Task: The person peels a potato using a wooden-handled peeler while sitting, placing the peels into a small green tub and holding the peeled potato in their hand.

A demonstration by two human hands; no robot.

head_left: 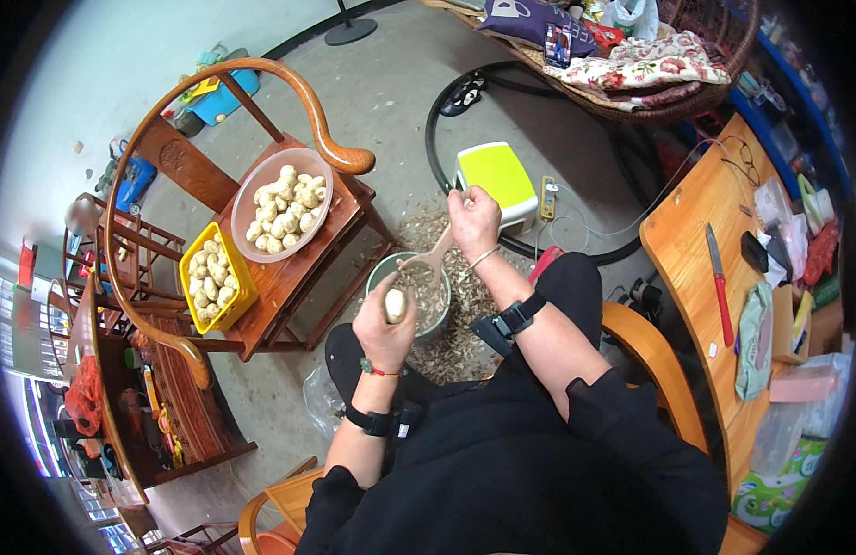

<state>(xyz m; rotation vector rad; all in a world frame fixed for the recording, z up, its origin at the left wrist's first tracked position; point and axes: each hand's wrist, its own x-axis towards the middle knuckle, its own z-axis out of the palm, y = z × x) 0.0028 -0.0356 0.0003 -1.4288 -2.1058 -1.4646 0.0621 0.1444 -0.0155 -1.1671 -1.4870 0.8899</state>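
Two-Hand Working Station: Pale Lump, Wooden Spoon and Bucket

I list, from my remote post, the following items.

Left hand [382, 338]: fingers curled narrowly, gripping one pale oval lump [396, 305], its smooth end uppermost. Position of lump: at the near left side of the bucket's opening.

Right hand [474, 222]: balled into a fist on the handle of a wooden spoon [434, 259], which slants down to the left, its broad end over the bucket. Whether spoon and lump touch, I cannot tell.

Bucket [372, 276]: pale green, round, on the floor between the knees; contents too shadowed for me to name.

Flakes [465, 342]: light and brown, scattered thickly on the floor around the bucket.

Wooden chair [264, 282]: curved back, to the left. On its seat, two containers side by side: a translucent pink bowl [261, 166] heaped with similar lumps, and a yellow basket [246, 296], also filled with them.

Stool [495, 176]: white, lime-green top, beyond the right hand; a power strip [547, 199] stands just beside it.

Wooden table [687, 231]: at right, bearing a red-handled knife [719, 287] and eyeglasses [745, 166].
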